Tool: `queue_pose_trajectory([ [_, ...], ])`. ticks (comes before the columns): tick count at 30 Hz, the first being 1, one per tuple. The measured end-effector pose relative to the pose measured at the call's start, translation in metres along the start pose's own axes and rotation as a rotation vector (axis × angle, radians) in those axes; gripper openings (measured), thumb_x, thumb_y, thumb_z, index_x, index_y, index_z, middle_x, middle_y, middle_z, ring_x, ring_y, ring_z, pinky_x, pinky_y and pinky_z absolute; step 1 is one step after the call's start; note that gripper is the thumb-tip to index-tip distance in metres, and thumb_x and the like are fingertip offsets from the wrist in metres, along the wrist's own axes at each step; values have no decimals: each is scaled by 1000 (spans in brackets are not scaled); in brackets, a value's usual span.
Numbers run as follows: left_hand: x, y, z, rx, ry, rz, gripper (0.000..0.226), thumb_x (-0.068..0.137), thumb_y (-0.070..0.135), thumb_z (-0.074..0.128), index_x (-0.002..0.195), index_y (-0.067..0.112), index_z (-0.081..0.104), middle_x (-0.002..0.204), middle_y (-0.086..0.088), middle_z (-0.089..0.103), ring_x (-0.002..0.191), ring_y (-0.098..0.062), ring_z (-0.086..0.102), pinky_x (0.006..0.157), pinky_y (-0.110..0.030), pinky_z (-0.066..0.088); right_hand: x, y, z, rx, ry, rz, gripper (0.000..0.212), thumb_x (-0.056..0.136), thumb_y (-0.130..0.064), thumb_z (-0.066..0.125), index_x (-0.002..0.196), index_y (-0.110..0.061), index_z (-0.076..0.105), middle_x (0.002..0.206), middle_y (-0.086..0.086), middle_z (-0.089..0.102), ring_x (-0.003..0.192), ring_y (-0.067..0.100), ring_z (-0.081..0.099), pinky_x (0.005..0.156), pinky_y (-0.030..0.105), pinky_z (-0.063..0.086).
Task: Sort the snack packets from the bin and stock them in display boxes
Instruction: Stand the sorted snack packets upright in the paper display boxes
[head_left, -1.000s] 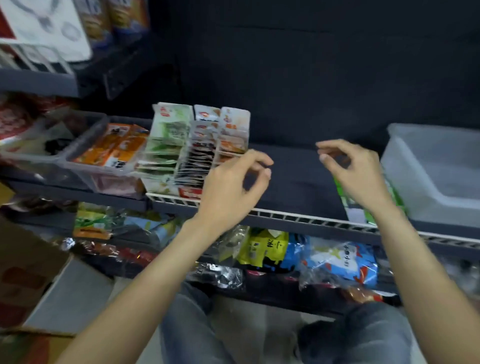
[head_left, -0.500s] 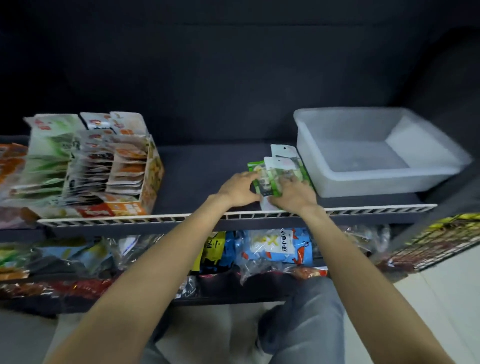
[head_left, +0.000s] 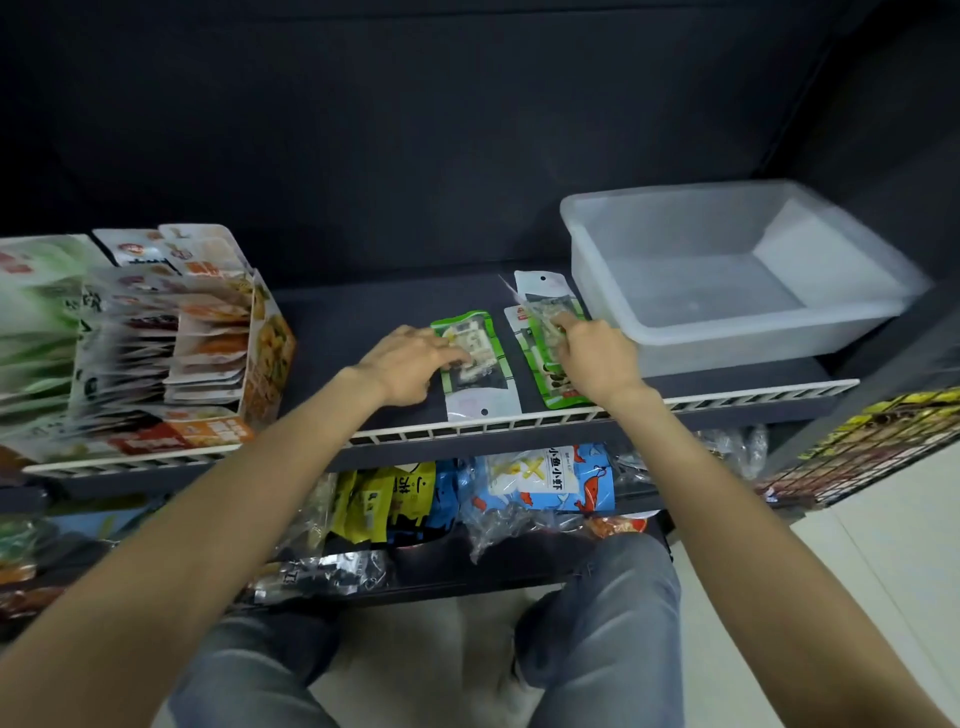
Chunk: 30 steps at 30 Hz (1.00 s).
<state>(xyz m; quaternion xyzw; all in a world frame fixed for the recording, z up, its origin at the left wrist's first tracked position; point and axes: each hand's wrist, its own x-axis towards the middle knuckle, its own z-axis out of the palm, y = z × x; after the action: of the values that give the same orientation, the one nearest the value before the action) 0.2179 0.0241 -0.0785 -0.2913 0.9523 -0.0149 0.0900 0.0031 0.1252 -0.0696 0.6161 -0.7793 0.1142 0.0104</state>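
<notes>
A green snack packet (head_left: 488, 371) lies flat on the dark shelf (head_left: 358, 322). The fingers of my left hand (head_left: 410, 364) press on its left edge. Just to the right sits a small pile of green and white packets (head_left: 531, 332), and my right hand (head_left: 597, 361) pinches the top of that pile. An empty translucent bin (head_left: 727, 332) stands at the right of the shelf. On the left, an orange display box (head_left: 270, 358) holds several rows of upright packets.
A white wire rail (head_left: 467, 428) runs along the shelf's front edge. Below it the lower shelf holds a blue bag (head_left: 550, 480), a yellow bag (head_left: 387, 499) and other wrapped snacks. A wire basket (head_left: 878, 441) hangs at the right. My knees are underneath.
The view swung right from the display box to the bin. Both hands came down on the packet pile; my left hand has since slid one green packet leftwards, away from the pile.
</notes>
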Motion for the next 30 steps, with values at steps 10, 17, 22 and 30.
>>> queue_pose_trajectory([
  [10,37,1,-6,81,-191,292,57,99,24,43,151,23,19,159,3,14,144,-15,17,116,-30,20,-2,-12,-3,360,36,151,34,94,-9,52,128,-3,48,98,20,66,89,38,63,80,43,51],
  [17,18,4,13,-48,238,55,37,99,24,33,126,22,57,130,-3,59,118,-24,56,95,-39,46,-3,-18,-14,537,54,189,23,88,-16,56,110,-11,52,107,12,66,89,29,61,73,34,47],
  [22,-45,-8,-21,-241,778,-243,33,94,30,39,96,14,67,90,-4,70,82,-26,66,63,-34,50,-3,-33,-33,557,89,103,30,88,-30,63,114,-16,60,108,6,67,90,24,62,79,34,49],
  [30,-171,-38,-85,-858,919,-485,11,89,21,62,97,22,70,89,6,72,84,-11,68,76,-34,55,7,-117,-71,1029,-72,-55,21,82,-7,68,101,-14,61,94,1,68,78,8,63,69,19,52],
])
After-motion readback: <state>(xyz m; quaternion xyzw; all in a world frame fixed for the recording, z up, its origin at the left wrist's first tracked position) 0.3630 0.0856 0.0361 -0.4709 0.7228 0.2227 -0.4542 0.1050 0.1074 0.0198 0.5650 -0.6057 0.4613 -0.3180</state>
